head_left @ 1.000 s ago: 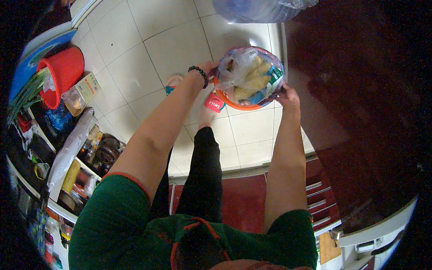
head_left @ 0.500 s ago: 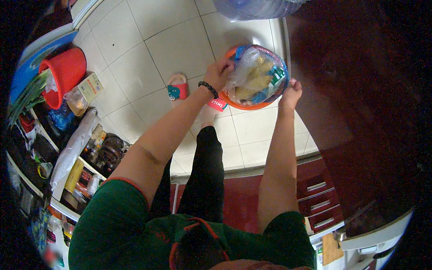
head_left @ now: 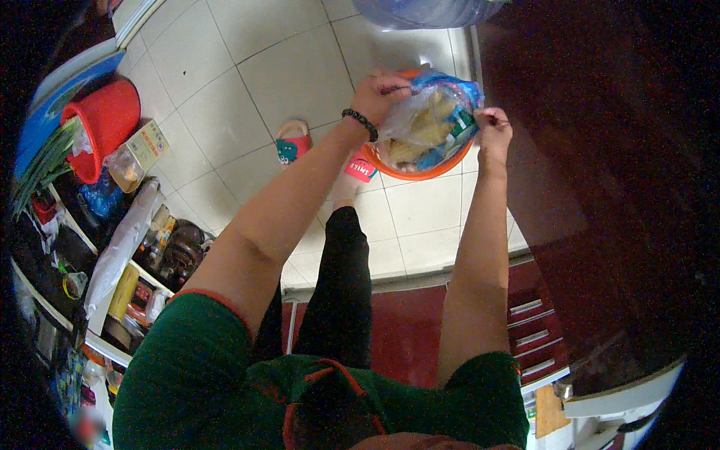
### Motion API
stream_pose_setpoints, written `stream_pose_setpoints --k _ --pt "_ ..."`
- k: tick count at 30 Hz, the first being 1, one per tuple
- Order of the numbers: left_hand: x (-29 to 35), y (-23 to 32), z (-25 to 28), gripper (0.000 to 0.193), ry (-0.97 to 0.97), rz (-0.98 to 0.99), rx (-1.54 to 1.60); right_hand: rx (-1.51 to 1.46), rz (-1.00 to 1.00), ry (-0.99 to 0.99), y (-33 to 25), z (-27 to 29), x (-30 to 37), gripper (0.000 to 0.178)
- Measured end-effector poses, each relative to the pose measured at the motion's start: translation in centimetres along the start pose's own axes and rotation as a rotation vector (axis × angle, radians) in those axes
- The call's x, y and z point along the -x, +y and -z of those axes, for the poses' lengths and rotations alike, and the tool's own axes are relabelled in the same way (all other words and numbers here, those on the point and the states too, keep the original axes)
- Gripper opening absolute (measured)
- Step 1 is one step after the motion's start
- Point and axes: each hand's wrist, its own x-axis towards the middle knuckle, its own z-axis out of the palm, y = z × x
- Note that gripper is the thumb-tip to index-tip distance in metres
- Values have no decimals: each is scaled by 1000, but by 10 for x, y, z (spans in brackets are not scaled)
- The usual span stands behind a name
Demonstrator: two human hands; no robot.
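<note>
An orange round bin (head_left: 424,175) stands on the floor ahead of me, holding a clear and bluish plastic bag (head_left: 400,126) with rubbish inside. Through the bag show yellowish-brown scraps (head_left: 431,126) and a green-and-white wrapper (head_left: 459,124). My left hand (head_left: 381,96), with a dark bead bracelet at the wrist, pinches the bag's edge at the far left side. At the right side my right hand (head_left: 493,133) grips the bag's edge between thumb and fingers. The bag's far edge is raised and bunched between both hands.
A dark red glossy cabinet (head_left: 570,187) borders the bin on the right. Beyond the bin is a large translucent bluish container (head_left: 427,11). A red bucket (head_left: 112,120) with green onions, a carton (head_left: 148,144) and cluttered shelves line the left. My slippered feet are near the bin.
Both hands have drawn the bag's edge up and away from the bin's rim, gathering it at the far side. My right hand has shifted slightly farther and to the right.
</note>
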Motion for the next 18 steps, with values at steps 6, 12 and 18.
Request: stream_pose_setpoints --k 6,12,18 --pt "41 -29 24 24 -74 -24 103 -26 243 195 -14 8 68 13" --pt "62 -10 33 23 68 -92 -554 557 208 68 17 13 118 56" --pt "44 -37 47 18 -45 -29 -599 77 -316 177 49 25 109 16"
